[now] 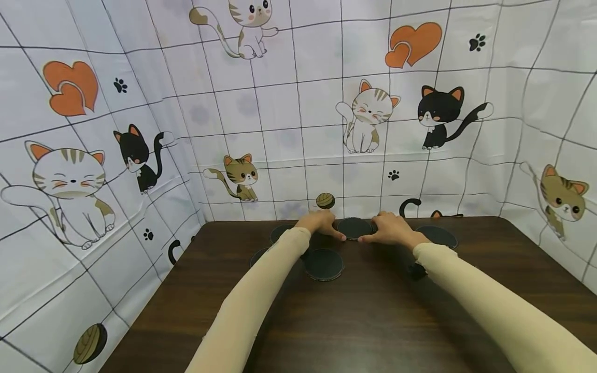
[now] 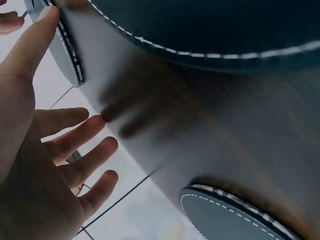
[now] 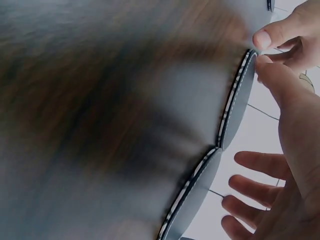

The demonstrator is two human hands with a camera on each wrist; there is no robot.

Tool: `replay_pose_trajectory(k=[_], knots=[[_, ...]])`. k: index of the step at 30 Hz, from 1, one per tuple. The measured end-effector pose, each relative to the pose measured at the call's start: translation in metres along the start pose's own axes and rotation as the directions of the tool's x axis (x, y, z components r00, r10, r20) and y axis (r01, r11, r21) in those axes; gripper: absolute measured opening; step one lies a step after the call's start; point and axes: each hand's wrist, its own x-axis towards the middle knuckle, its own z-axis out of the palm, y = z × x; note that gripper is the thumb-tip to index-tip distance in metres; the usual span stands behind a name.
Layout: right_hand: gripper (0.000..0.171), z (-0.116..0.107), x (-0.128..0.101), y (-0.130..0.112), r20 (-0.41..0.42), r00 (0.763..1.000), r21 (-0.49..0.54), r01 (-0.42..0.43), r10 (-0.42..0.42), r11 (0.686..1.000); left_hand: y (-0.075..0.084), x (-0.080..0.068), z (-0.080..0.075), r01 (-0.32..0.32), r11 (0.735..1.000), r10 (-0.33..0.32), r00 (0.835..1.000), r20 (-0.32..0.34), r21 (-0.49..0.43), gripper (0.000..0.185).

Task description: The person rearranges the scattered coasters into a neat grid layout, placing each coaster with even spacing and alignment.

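Head view has both hands at the far middle of the table (image 1: 373, 321), left hand (image 1: 322, 223) and right hand (image 1: 394, 229) with fingertips touching one dark coaster (image 1: 353, 227), fingers relaxed. Looks thin, light and flat, so I'd pinch the stitched rim.

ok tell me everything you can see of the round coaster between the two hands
The coaster is a flat dark disc, leather-like in look, with pale stitching round its rim that shows in the wrist views. It lies flat on the dark wooden table near the far edge, by the cat-print backdrop. The left hand touches its left rim with a fingertip and the right hand its right rim, the other fingers spread. More such coasters lie around it; one at its right looks to meet its rim.
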Motion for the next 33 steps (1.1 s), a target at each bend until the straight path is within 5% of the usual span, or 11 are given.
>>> replay_pose_trajectory(k=[12,24,33], knots=[[0.095,-0.006,0.021,-0.006,0.059,0.995,-0.058,-0.082,0.085,0.995,-0.001,0.008,-0.01,0.023,0.999,-0.023,1.0,-0.008,0.049,0.083],[0.097,0.002,0.039,-0.002,0.114,0.993,0.043,-0.033,0.028,0.999,-0.012,0.007,-0.006,0.038,0.999,-0.038,0.999,-0.007,-0.001,0.085],[0.089,0.016,0.027,0.009,0.004,1.0,0.051,-0.015,0.015,0.999,-0.004,0.018,0.005,-0.097,0.992,0.099,0.995,0.032,-0.084,0.061]])
